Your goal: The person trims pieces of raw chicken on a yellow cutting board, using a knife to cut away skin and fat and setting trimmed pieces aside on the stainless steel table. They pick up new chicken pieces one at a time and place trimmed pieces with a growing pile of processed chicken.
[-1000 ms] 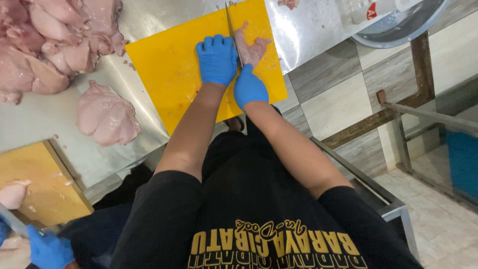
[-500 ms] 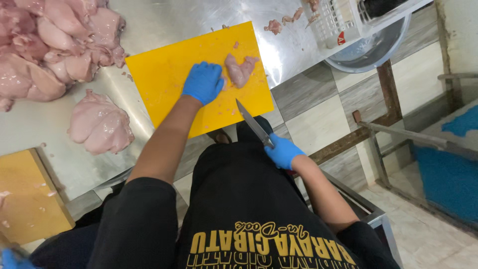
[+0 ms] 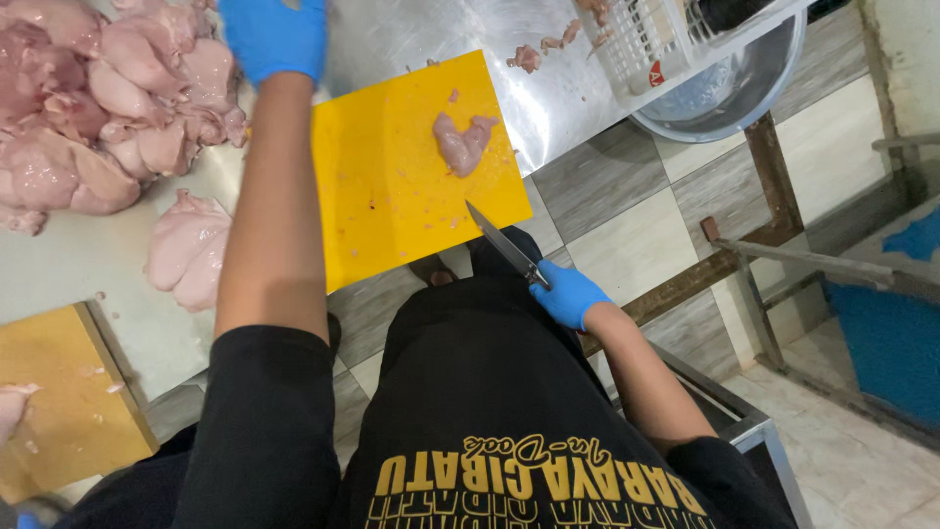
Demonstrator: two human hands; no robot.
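Note:
My right hand [image 3: 568,293], in a blue glove, grips a knife [image 3: 501,242] by its handle, held low near my lap with the blade pointing up toward the yellow cutting board [image 3: 392,196]. One small piece of raw chicken [image 3: 462,141] lies on the board's right part. My left hand [image 3: 272,34], also gloved in blue, reaches to the top edge of the view beside the heap of raw chicken [image 3: 108,108]. Its fingers are partly cut off by the frame, so whether it holds anything is unclear.
A steel table [image 3: 548,69] carries the board. A lone chicken breast [image 3: 188,250] lies left of my arm. A second yellowish board [image 3: 59,402] sits lower left. A white perforated basket [image 3: 666,39] and metal bowl [image 3: 734,93] stand upper right, with small meat scraps [image 3: 534,54] nearby.
My left hand has left the board and gone up-left to the chicken heap. The right hand with the knife stays drawn back near my lap.

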